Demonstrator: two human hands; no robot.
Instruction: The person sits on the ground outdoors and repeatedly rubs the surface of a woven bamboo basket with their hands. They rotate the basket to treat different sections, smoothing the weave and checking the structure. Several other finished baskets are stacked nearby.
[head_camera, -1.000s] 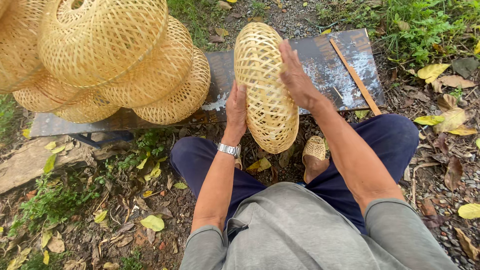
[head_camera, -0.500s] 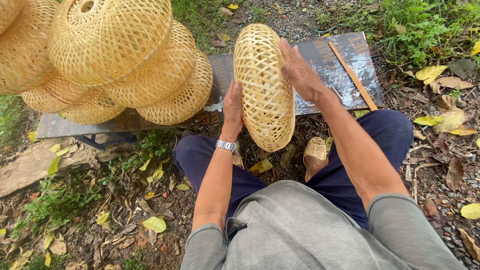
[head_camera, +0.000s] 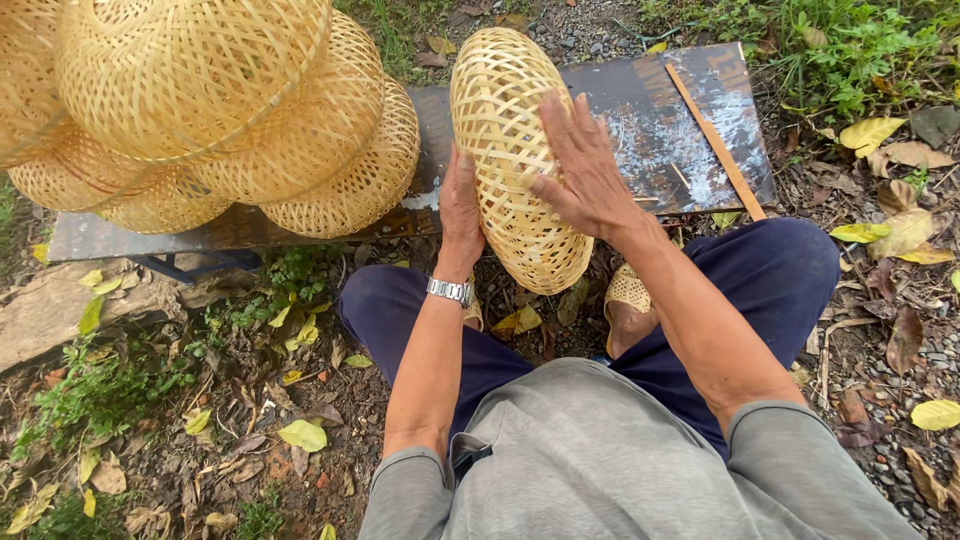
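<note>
Woven basket (head_camera: 505, 130) upright between hands; right hand (head_camera: 585, 175) fingers spread flat on it, left hand (head_camera: 460, 205) cupping behind.

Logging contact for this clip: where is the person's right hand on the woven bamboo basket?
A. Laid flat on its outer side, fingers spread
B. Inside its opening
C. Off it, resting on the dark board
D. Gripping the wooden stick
A: the right hand lies open against the outer weave of the woven bamboo basket, fingers spread, while the left hand supports the basket's other side.
</note>
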